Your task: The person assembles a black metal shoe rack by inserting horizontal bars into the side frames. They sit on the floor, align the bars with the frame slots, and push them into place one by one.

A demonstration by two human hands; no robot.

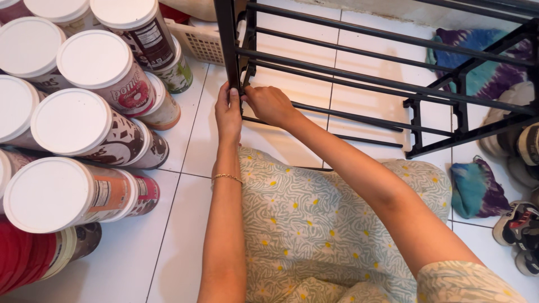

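Note:
A black metal rack [359, 78] with thin horizontal bars stands on the white tiled floor in front of me. My left hand [228, 112] grips the rack's left upright post low down, fingers wrapped around it. My right hand [269, 104] presses against the same post from the right, fingers curled at a joint where a bar meets it. A thin gold bracelet [227, 178] sits on my left wrist. My lap in green patterned cloth [314, 224] lies below the hands.
Several tall cans with white lids [84, 120] are stacked in rows at the left. A cream plastic basket [202, 42] sits behind the rack. Tie-dye cloths [477, 188] and shoes [519, 224] lie at the right.

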